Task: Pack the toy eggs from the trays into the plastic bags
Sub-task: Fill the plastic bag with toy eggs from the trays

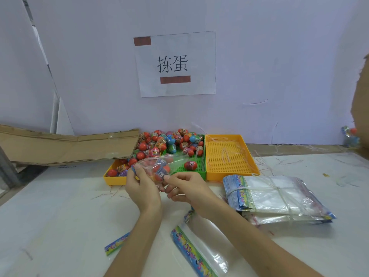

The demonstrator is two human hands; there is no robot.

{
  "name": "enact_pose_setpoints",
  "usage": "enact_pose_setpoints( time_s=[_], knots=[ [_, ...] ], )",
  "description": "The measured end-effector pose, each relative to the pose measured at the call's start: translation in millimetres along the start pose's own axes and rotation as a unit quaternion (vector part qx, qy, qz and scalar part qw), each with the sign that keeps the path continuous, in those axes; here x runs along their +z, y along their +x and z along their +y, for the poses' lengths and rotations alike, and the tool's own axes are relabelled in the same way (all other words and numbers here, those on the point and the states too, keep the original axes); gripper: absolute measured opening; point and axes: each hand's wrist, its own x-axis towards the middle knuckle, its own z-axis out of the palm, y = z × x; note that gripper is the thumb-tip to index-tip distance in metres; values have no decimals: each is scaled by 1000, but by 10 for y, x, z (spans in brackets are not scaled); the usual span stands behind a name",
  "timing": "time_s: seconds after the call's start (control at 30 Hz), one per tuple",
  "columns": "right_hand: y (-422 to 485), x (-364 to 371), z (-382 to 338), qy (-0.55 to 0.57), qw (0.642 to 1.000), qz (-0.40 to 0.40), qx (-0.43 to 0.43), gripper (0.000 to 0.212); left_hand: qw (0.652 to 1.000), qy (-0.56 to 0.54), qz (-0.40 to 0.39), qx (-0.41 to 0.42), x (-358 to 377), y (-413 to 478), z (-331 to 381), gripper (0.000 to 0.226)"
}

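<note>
My left hand [142, 188] grips the mouth of a clear plastic bag [159, 166] that holds a few toy eggs. My right hand [184, 188] pinches the bag's lower edge from the right. Behind them, a heap of red, blue and green toy eggs [169, 142] fills the left yellow tray [115, 179] and the green tray [199, 166]. One lone red egg [190, 165] lies on the green tray's open floor. An empty bag [201, 250] with a coloured header strip lies flat on the table near me.
An empty yellow tray [227, 156] sits right of the green one. A tied bundle of bags [275, 196] lies at the right. Flattened cardboard [65, 146] leans at the back left. A loose header strip [116, 243] lies on the white table. A paper sign hangs on the wall.
</note>
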Motion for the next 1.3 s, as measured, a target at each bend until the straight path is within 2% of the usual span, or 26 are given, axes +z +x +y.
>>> enact_pose_setpoints(
  time_s=[0.2,0.37,0.5,0.57,0.73,0.87,0.97,1.03,1.1,1.2,1.3],
  knots=[
    [24,-13,-1,-10,999,26,-36,14,999,-1,-27,28,13,-37,31,34],
    [49,14,-9,-72,993,27,-87,21,998,-38,14,-41,-13,34,44,36],
    [74,1,8,-119,984,47,-126,22,998,-57,3,-36,-5,23,75,33],
    [84,-24,-4,-118,982,60,-136,23,996,-65,-14,-68,17,1,88,30],
    [93,-40,15,-39,989,66,-123,26,974,-143,-73,-159,32,-18,139,18],
    [83,-45,-11,116,988,45,-94,13,961,-190,-121,-161,35,-45,197,22],
    [96,-45,-43,192,977,61,-69,37,951,-199,-178,-154,29,-59,210,19],
    [91,-65,-71,198,976,63,-68,42,939,-208,-228,-155,26,-69,217,10],
    [87,-113,-93,188,977,72,-76,37,922,-236,-256,-170,16,-77,225,14],
    [102,-190,-104,121,978,110,-132,23,902,-269,-275,-195,-1,-76,235,25],
    [107,-243,-115,25,973,121,-194,16,914,-226,-284,-181,-19,-78,238,27]
  ],
)
